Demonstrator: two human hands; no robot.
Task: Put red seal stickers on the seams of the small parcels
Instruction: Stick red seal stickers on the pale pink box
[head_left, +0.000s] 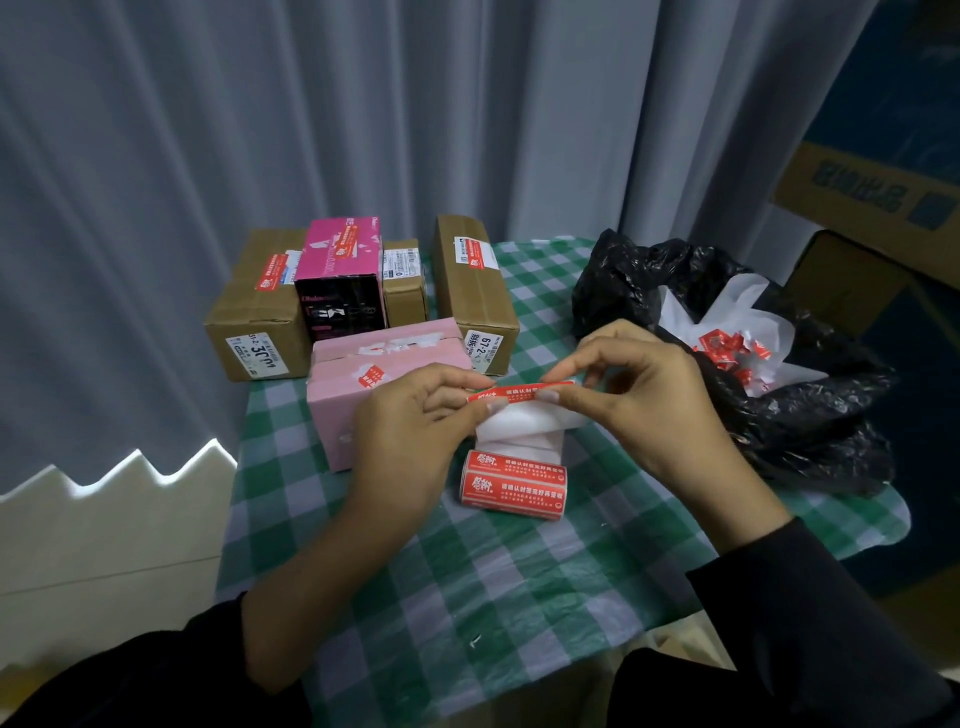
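In the head view, your left hand (415, 415) pinches the left end of a red seal sticker (519, 391) between thumb and forefinger. Your right hand (639, 400) pinches the same sticker farther right, its other fingers loosely curled. The sticker is held level in the air above the sticker roll (513, 478), which rests on the green checked tablecloth (467, 597). A white backing strip (519, 423) runs from under the sticker down to the roll.

Just left of it, partly behind your left hand, sits the pink parcel (337, 410) (a red sticker shows on its top). Behind stand a brown box (254, 312), a magenta-and-black box (340, 280), a small brown box (404, 291) and a long brown box (475, 291); all but the small one bear red stickers. To your right a black bag (779, 415) lies open, with crumpled red and white scraps inside.
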